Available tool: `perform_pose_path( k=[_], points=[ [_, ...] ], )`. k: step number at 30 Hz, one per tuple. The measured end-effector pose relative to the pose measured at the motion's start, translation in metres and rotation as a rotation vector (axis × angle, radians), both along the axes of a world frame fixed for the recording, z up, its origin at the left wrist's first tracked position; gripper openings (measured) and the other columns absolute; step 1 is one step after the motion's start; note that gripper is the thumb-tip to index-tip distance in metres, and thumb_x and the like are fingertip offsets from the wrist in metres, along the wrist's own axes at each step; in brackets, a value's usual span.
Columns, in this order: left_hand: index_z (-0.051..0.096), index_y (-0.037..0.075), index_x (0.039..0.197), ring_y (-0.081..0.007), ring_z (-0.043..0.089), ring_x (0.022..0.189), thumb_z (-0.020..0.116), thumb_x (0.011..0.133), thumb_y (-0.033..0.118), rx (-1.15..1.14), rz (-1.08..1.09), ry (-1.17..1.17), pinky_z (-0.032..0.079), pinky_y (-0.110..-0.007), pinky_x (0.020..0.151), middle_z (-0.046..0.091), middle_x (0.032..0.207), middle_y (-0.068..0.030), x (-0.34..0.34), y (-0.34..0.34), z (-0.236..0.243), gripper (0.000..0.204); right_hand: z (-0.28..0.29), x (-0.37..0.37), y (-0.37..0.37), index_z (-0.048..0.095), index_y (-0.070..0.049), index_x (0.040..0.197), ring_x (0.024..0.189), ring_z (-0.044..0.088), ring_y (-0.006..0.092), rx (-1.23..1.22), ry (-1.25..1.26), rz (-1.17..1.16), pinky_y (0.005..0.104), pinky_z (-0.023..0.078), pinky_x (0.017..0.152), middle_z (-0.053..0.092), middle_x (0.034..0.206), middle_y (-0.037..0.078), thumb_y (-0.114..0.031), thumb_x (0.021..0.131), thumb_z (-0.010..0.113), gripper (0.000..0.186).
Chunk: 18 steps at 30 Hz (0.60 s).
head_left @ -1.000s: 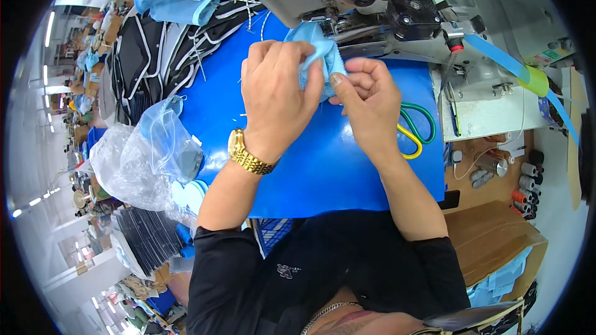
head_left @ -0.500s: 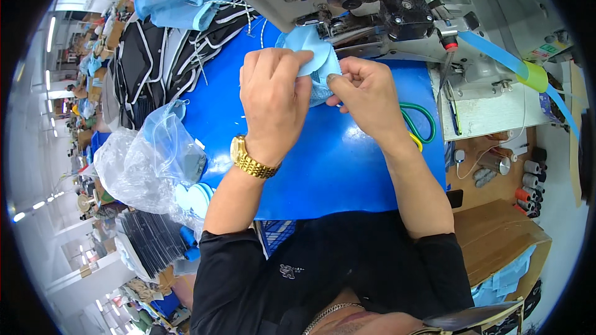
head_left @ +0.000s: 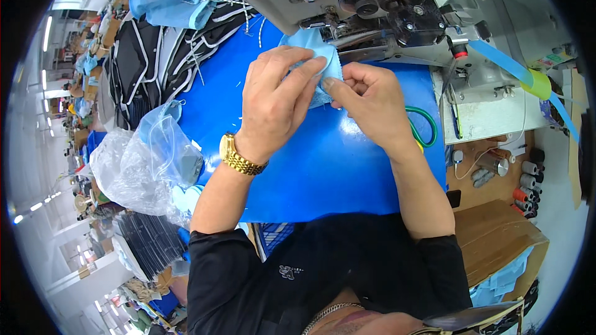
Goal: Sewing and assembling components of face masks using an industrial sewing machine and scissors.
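My left hand [head_left: 276, 93] pinches a light blue fabric piece [head_left: 310, 41] with curled fingers, just below the sewing machine's needle and presser area [head_left: 329, 31]. My right hand [head_left: 366, 102] grips the same piece at its right edge, thumb on top and other fingers curled under. The piece has a jagged edge and partly goes under the machine head; my fingers hide much of it. Green-handled scissors [head_left: 427, 127] lie on the blue work mat [head_left: 310, 174], partly behind my right hand.
At the left are black pieces with white piping [head_left: 139, 68], blue mesh pieces [head_left: 167, 3] and clear plastic bags [head_left: 118, 161]. A blue tape [head_left: 500, 59] runs to the machine from the right. Thread spools [head_left: 524, 192] and a cardboard box [head_left: 490, 239] are at the right.
Both hands keep hold of the blue piece. My left fingers have shifted over it, and my right hand has moved slightly to the right, covering more of the scissors than a second ago.
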<state>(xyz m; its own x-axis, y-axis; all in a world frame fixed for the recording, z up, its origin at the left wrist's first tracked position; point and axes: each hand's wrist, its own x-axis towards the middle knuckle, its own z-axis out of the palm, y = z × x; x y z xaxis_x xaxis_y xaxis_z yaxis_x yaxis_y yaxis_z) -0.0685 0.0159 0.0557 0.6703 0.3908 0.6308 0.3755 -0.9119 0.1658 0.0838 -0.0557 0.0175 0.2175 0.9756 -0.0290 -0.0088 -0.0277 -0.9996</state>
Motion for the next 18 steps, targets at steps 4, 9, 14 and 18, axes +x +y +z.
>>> perform_pose_path(
  k=[4, 9, 14, 18],
  points=[
    [0.070, 0.006, 0.097, -0.0233, 0.062, 0.086, 0.071, 0.069, -0.002, 0.005, -0.021, 0.025, 0.049, -0.032, 0.072, 0.064, 0.092, -0.0062, -0.002, 0.001, 0.000, 0.029, 0.000, -0.004, -0.002, 0.066, 0.003, 0.080, 0.055, 0.061, 0.0103, 0.031, -0.023, -0.039, 0.0247, 0.046, 0.051, 0.064, 0.061, 0.007, -0.017, 0.086, 0.066, 0.021],
    [0.070, 0.006, 0.096, -0.0227, 0.061, 0.083, 0.071, 0.070, -0.001, 0.003, -0.004, 0.046, 0.047, -0.033, 0.070, 0.063, 0.087, -0.0056, 0.002, -0.004, 0.005, 0.028, -0.001, -0.005, -0.004, 0.067, 0.002, 0.083, 0.058, 0.064, 0.0116, 0.042, 0.040, -0.060, 0.0242, 0.047, 0.051, 0.065, 0.062, 0.007, -0.016, 0.087, 0.064, 0.019],
    [0.070, 0.006, 0.094, -0.0240, 0.060, 0.080, 0.072, 0.071, 0.000, -0.005, 0.090, 0.018, 0.046, -0.033, 0.071, 0.063, 0.087, -0.0064, 0.017, -0.008, 0.003, 0.024, -0.001, -0.002, 0.007, 0.066, 0.002, 0.078, 0.050, 0.057, 0.0110, 0.109, 0.062, -0.122, 0.0252, 0.043, 0.048, 0.061, 0.058, 0.007, -0.015, 0.084, 0.065, 0.018],
    [0.068, 0.006, 0.088, -0.0267, 0.059, 0.082, 0.074, 0.069, 0.003, 0.005, 0.200, -0.186, 0.047, -0.034, 0.073, 0.063, 0.086, -0.0081, 0.025, -0.008, -0.006, 0.020, -0.001, 0.003, 0.007, 0.058, 0.002, 0.067, 0.043, 0.044, 0.0124, 0.094, -0.212, -0.127, 0.0296, 0.036, 0.044, 0.050, 0.051, 0.008, -0.013, 0.077, 0.066, 0.019]
  ],
)
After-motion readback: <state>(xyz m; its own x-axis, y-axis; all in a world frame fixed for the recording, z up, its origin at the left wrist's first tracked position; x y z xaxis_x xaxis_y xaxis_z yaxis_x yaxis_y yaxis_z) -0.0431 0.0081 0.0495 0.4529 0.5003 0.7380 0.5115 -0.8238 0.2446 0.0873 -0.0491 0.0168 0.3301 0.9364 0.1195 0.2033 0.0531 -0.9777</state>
